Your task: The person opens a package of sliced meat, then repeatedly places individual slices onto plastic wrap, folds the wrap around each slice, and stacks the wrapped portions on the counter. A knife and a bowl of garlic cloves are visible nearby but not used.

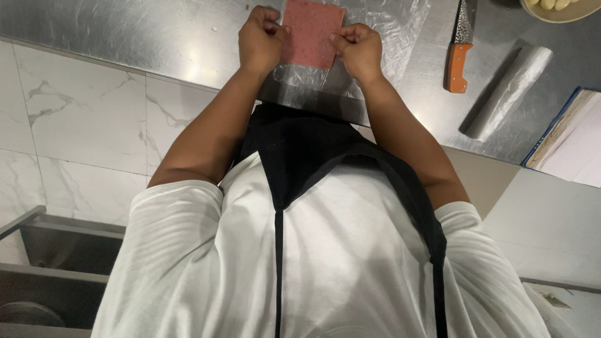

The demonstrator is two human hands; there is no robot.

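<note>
Steel counter (156, 37) is running across the top of the view, w/ a marble-tiled front below it; the person in a white tee and black apron (313, 156) is leaning in, both arms reaching fwd. The pink slab (311, 31), flat, rectangular and speckled, is lying on a sheet of clear film (394, 28) at the counter's near edge, right between the hands.

The left hand (260, 40) is curling its fingers and pinching at the slab's left edge. The right hand (357, 49) is doing the same on the right edge, thumb and fingers pressed together. Can't tell if film is caught in either pinch, as the fingertips are tucked under.

Judging from this, the work is going best w/ even tension on both sides: pinches level, approx. mirrored, so the soft slab isn't tearing or skewing. The film is looking crinkly near the front edge, so smoothing it flat is prob. worth doing.

An orange-handled knife (462, 53) is lying well apart to the right, blade pointing away, w/ a film roll (508, 92), a blue-edged book (566, 134) and a bowl (563, 9) beyond it. Elbows are prob. safest held in, away from that blade.
</note>
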